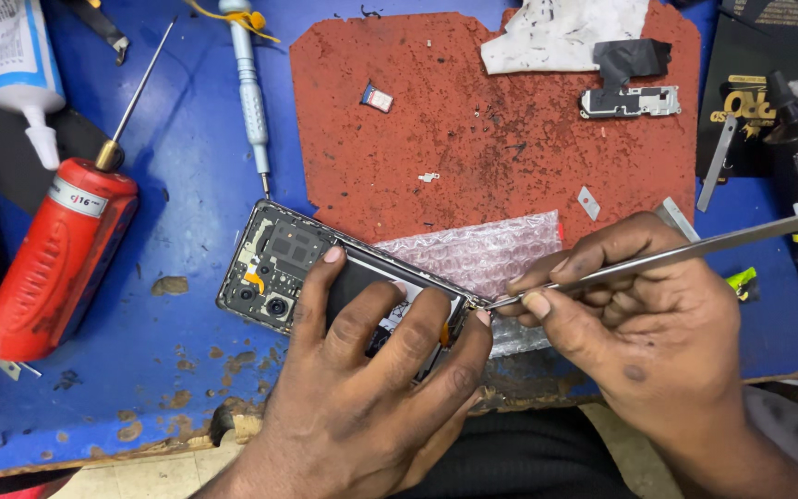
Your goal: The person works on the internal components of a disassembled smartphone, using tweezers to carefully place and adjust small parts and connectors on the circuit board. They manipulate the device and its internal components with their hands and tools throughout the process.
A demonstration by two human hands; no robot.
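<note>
Phone (279,263) back off, guts bare, at 6 o'clock on mat (187,166) | left hand (371,388) clamps it flat | right hand (644,323) pinches tweezers (695,248), tip at frame's 3 o'clock corner | innards not yet lifted

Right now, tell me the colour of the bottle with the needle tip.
Red bottle, white label band; head view.
</note>
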